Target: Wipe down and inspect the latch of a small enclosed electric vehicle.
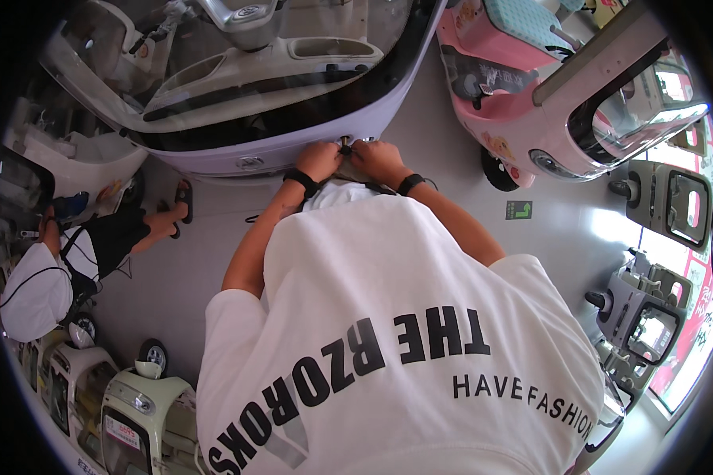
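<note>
My left hand (320, 161) and my right hand (378, 161) meet at the front of a lavender mini car (287, 161), just below its dark-edged windscreen. Between their fingertips is a small dark piece (346, 149) with a slim upright part; its exact kind is too small to make out. Both hands are closed in a pinch around it, close against the car's body. A black band (301, 181) circles my left wrist and another black band (411, 184) my right. Something brownish shows under my hands, mostly hidden by them.
A pink three-wheeled vehicle (523, 131) stands to the right. At the left, another person (43, 289) in a white top and black shorts is beside parked vehicles. More small vehicles (146, 404) line the lower left and right side. A green arrow sign (519, 210) lies on the grey floor.
</note>
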The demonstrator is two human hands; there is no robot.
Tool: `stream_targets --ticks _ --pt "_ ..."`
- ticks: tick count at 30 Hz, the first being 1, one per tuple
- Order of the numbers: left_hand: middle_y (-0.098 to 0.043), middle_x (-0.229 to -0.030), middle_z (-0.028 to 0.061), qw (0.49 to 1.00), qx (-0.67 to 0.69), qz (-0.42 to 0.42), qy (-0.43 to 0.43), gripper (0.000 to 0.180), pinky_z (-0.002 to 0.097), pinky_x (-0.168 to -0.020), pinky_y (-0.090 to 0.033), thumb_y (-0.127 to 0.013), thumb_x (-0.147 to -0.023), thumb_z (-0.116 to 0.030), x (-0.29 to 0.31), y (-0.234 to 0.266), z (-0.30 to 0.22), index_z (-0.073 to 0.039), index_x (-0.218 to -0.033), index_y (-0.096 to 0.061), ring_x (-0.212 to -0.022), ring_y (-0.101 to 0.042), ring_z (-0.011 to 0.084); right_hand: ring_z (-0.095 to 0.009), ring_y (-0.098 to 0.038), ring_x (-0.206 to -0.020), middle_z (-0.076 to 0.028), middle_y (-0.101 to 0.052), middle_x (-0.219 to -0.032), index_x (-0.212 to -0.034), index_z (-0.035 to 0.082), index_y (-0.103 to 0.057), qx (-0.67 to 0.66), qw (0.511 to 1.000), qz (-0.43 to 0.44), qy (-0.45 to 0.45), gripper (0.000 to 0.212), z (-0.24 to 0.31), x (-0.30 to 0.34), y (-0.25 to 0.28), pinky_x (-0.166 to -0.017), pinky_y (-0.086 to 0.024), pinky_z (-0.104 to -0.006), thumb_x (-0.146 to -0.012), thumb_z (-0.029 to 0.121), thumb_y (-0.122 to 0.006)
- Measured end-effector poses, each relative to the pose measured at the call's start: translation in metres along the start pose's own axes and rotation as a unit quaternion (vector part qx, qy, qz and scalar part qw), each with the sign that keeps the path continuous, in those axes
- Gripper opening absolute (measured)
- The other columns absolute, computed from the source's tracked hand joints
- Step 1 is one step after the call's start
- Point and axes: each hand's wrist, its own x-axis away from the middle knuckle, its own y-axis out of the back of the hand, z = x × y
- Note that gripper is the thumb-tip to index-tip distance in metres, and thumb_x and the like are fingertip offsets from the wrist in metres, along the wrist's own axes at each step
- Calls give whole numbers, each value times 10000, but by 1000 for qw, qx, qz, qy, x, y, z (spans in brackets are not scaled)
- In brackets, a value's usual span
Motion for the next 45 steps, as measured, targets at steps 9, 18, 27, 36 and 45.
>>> stream_targets --ticks 9,18,27,36,45 --pt "-674 -914 161 1000 12 -23 5 211 468 -763 -508 -586 -849 -263 6 0 6 -99 -930 -690 -859 -631 379 -350 -643 -714 -142 -665 -765 -911 102 -618 -1 1000 -12 16 210 2 3 -5 -632 -512 -467 -893 291 -529" --pt "-674 -925 150 998 63 -31 -4 226 451 -766 -506 -594 -859 -294 15 0 10 -114 -959 -689 -872 -630 369 -370 -643 -782 -156 -674 -839 -947 95 -615 -11 999 30 -41 249 4 5 -13 -696 -509 -474 -916 312 -497" --pt "-679 -994 167 963 269 -15 -21 334 370 -796 -488 -592 -914 -347 16 -10 16 -57 -1065 -660 -897 -641 335 -386 -627 -918 -199 -668 -966 -1061 100 -647 -199 974 56 -88 296 -3 22 -12 -798 -498 -450 -920 330 -526" --pt "-673 -941 198 970 241 4 -43 332 372 -771 -478 -546 -946 -322 -7 -29 23 -18 -1027 -649 -845 -641 317 -386 -642 -783 -203 -665 -846 -1032 98 -627 -164 979 -74 -90 228 8 16 2 -685 -511 -446 -890 273 -596" --pt "-668 -855 207 969 244 -24 9 254 401 -727 -490 -581 -855 -249 -3 -36 30 -17 -903 -673 -795 -653 340 -365 -653 -825 -197 -667 -887 -993 57 -629 -248 960 -128 -38 179 25 -10 0 -721 -521 -403 -868 184 -613"
